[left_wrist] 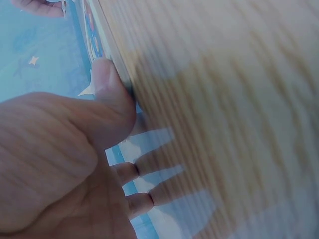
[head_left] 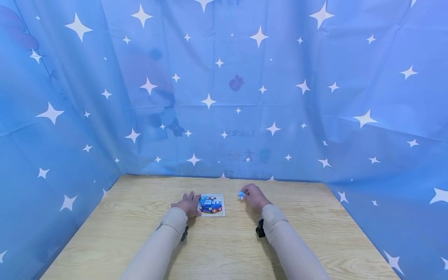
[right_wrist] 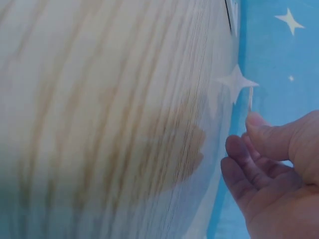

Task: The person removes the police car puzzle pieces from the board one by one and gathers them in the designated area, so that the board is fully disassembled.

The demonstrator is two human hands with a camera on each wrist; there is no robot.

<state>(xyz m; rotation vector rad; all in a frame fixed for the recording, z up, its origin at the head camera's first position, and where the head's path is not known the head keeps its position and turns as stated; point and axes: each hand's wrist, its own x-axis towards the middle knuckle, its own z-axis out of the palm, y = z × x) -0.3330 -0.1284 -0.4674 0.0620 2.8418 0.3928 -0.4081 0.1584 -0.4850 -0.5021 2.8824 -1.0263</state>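
Note:
A small square jigsaw puzzle (head_left: pixel 211 205) with a blue cartoon car picture and a pale border lies flat on the table. At its left side rests my left hand (head_left: pixel 189 205), fingers spread and the thumb (left_wrist: pixel 107 84) against the puzzle's edge. To the right of the puzzle, my right hand (head_left: pixel 256 196) pinches a small blue-and-white jigsaw piece (head_left: pixel 241 195) just over the table. In the right wrist view this piece (right_wrist: pixel 250 98) shows edge-on, thin and upright above the thumb tip, while the other fingers curl loosely below.
The light wooden table (head_left: pixel 224 249) reaches back to a blue curtain (head_left: pixel 224 116) with white stars, which also hangs along both sides. A dark wrist-worn device (head_left: pixel 260 228) sits under the right sleeve, and another (head_left: pixel 184 233) by the left.

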